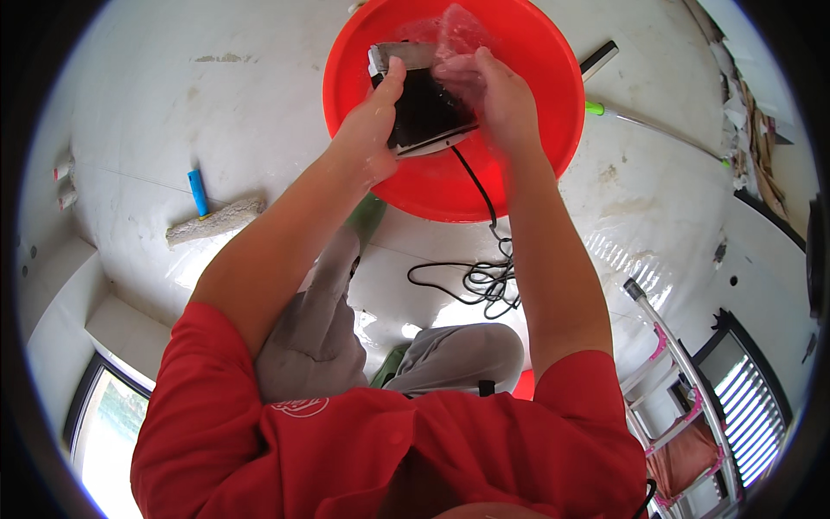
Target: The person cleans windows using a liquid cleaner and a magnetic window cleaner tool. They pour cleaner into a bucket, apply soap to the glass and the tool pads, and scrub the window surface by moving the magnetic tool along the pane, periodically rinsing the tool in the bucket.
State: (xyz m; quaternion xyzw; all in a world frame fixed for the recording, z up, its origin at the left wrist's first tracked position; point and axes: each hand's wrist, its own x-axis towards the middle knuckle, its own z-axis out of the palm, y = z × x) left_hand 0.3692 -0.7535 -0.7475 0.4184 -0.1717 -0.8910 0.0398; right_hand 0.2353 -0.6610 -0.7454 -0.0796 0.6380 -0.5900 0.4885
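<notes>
A black and white boxy device (431, 107) with a grey strip along its far edge is held tilted over a red plastic basin (389, 188). My left hand (373, 126) grips its left side, thumb across the top. At its right side is my right hand (502, 97), fingers stretched out and blurred by motion. A clear splash of water (463, 32) rises beside those fingers. The device's top looks wet, and its underside is hidden. From its near edge a black cord (476, 181) runs over the basin rim to a loose tangle on the floor.
On the floor at left lies a paint roller (217, 220) with a blue handle. A pole (668, 134) with green fittings and a squeegee-like blade (598, 60) lie right of the basin. An aluminium stepladder (687, 383) with pink joints stands at lower right. Wet patches shine on the floor.
</notes>
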